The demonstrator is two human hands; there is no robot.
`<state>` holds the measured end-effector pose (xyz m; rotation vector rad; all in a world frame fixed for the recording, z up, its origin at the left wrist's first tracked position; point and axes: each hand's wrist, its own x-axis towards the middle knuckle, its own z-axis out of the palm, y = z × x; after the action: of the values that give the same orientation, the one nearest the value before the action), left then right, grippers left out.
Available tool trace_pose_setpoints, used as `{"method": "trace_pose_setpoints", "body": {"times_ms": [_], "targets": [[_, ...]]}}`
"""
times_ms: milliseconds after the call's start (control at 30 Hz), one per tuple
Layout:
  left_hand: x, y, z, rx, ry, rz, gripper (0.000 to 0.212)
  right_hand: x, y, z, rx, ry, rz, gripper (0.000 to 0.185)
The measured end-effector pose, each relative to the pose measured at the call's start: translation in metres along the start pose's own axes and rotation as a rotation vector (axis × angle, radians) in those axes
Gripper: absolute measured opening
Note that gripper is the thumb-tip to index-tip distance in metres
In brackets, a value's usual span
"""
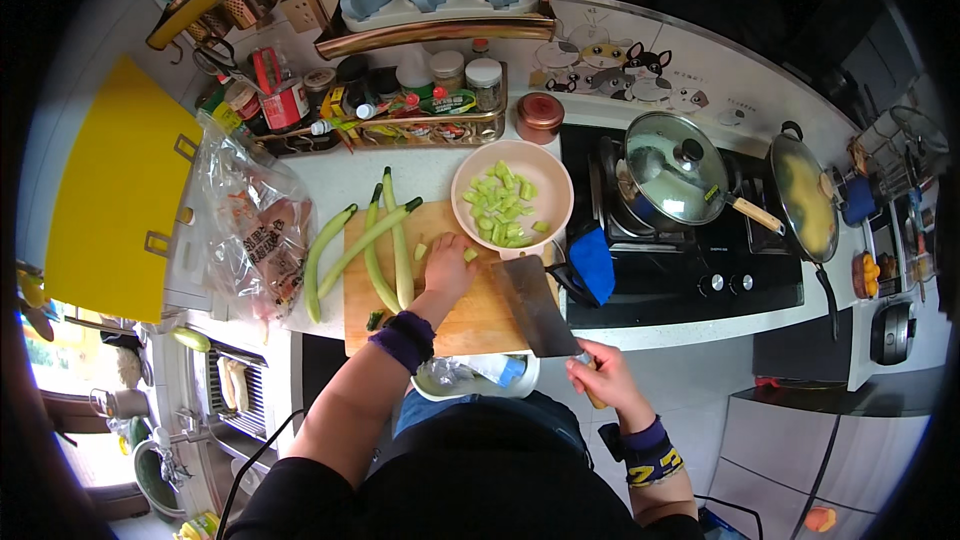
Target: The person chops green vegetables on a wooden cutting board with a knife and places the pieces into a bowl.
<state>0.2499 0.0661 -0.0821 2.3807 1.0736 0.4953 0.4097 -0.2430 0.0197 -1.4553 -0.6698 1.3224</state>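
Observation:
My right hand (601,373) grips the handle of a cleaver (534,307), whose broad blade lies over the right part of a wooden cutting board (465,330). My left hand (450,267) is lowered to the board, among a few cut green pieces (470,254). Its fingertips are partly hidden, so I cannot tell whether it pinches one. Several long, pale-green gourds (370,240) with dark stem ends lie crossed at the board's left side, one of them on the counter. Just beyond the board, a pale pink pan (559,165) holds chopped green chunks (501,202). A dark cut-off end (375,319) rests near my left wrist.
Right of the board are a blue cloth mitt (590,266) and a gas hob (675,285) with a glass-lidded pot (660,157) and a lidded pan (806,202). A plastic bag (255,240) lies left. Behind stands a rack of condiments (427,129). An open white bin (517,379) sits below the board.

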Motion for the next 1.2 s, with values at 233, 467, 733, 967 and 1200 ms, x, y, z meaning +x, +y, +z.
{"method": "trace_pose_setpoints", "body": {"times_ms": [233,467,733,967,1200], "targets": [[-0.005,-0.006,-0.022,0.263,0.074,0.077,0.035,-0.003,0.025,0.008,-0.013,0.017,0.066,0.041],[-0.009,-0.038,-0.037,0.452,0.026,0.052,0.035,0.005,0.018,0.018,-0.051,-0.008,0.048,0.039],[-0.017,-0.051,-0.031,0.154,0.097,0.064,0.03,0.012,0.012,0.024,-0.286,0.049,0.023,0.037],[-0.004,0.012,-0.071,-0.173,0.123,-0.025,0.029,0.014,0.028,0.022,-0.426,0.112,-0.035,0.04],[0.035,0.075,-0.105,-0.433,0.218,0.146,0.033,0.014,0.025,0.024,-0.43,0.113,0.016,0.04]]}}
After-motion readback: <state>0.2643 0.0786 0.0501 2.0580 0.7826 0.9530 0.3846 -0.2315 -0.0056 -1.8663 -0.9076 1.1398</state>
